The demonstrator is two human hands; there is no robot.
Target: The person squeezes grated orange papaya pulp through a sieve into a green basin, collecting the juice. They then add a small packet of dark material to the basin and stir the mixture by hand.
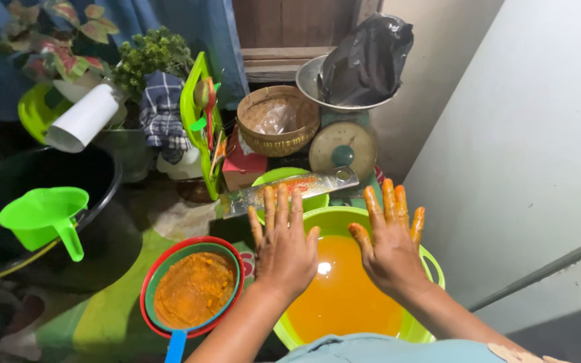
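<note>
I held my left hand (285, 250) and right hand (390, 243) flat, fingers spread and stained orange, gripping nothing, above the round lime-green plastic basin (429, 263) of cloudy orange liquid; the pulp-filled strainer (194, 289) sat at nine o'clock.

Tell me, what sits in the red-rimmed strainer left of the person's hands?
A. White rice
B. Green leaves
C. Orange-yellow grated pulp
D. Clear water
C: the strainer holds a mound of orange-yellow pulp, the same colour that stains the left hand and right hand spread over the green basin of orange liquid.
</note>
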